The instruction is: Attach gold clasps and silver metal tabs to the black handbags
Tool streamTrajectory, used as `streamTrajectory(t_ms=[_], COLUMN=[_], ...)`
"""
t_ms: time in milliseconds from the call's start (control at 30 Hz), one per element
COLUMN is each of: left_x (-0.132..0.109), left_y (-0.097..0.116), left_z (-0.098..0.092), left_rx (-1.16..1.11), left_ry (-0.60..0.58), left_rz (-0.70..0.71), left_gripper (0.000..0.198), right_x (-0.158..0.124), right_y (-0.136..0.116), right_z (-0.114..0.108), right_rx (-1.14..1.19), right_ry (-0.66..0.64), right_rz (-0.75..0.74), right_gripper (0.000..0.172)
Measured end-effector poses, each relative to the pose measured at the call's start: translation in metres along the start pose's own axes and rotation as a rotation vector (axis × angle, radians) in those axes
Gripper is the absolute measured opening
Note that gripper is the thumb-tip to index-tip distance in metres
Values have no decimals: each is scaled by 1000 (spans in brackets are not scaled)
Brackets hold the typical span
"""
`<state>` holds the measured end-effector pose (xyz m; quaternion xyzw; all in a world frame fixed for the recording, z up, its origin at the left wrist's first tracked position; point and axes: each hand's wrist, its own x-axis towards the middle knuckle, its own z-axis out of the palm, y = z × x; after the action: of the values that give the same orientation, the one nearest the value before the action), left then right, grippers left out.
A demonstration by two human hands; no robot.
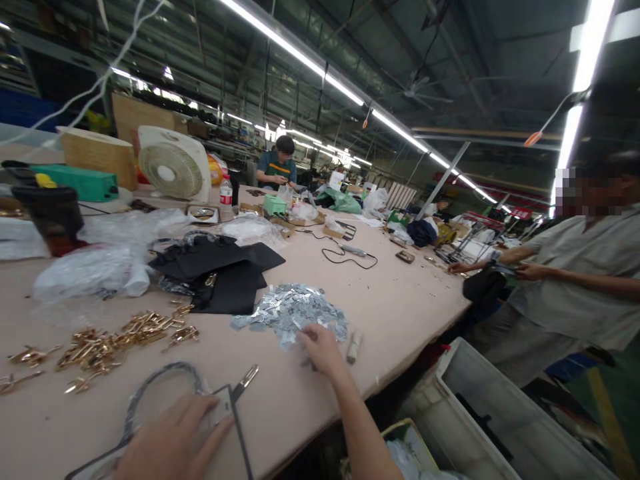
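Observation:
My left hand (173, 437) lies with its fingers stretched over a pale panel with dark edging (231, 443), at the table's near edge. A wrapped curved handle (150, 381) arches from that panel, and a dark tab with a shiny metal fitting (246, 381) sticks out past its corner. My right hand (323, 352) is at the near edge of a heap of small silvery metal plates (295, 308). Its thumb and fingertips are pinched together; whatever is between them is too blurred to make out. A small pale roll (355, 347) sits just right of this hand.
Gold-coloured metal fittings (120, 343) lie in a pile at left. Behind them are black panels (220, 267) and plastic bags (95, 273). A white fan (173, 163) stands farther back. A grey bin (465, 427) is below the table's right edge. Two co-workers are nearby, one standing at right.

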<state>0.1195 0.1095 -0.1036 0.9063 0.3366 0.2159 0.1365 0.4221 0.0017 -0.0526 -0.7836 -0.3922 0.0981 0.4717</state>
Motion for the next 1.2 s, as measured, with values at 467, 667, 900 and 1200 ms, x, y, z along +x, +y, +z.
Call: streamTrajectory(t_ms=[467,667,900,1200], left_x=[-3,-6,-9,-10], left_y=[37,35,35,30], left_z=[-53,-54,-51,-47], left_rx=[-87,-117,-98,-105], left_ry=[-89,-64,-31,-12], left_rz=[-151,-155,-135,-115], left_gripper=[46,45,40,38], right_x=[17,-8,-76,-89], right_y=[19,-1,-71,-84], right_z=[25,20,70,91], right_rx=[-139,133,547,400], right_ry=[-121,-10,-484,-549], right_rz=[77,86,190,90], right_gripper=[25,50,38,22])
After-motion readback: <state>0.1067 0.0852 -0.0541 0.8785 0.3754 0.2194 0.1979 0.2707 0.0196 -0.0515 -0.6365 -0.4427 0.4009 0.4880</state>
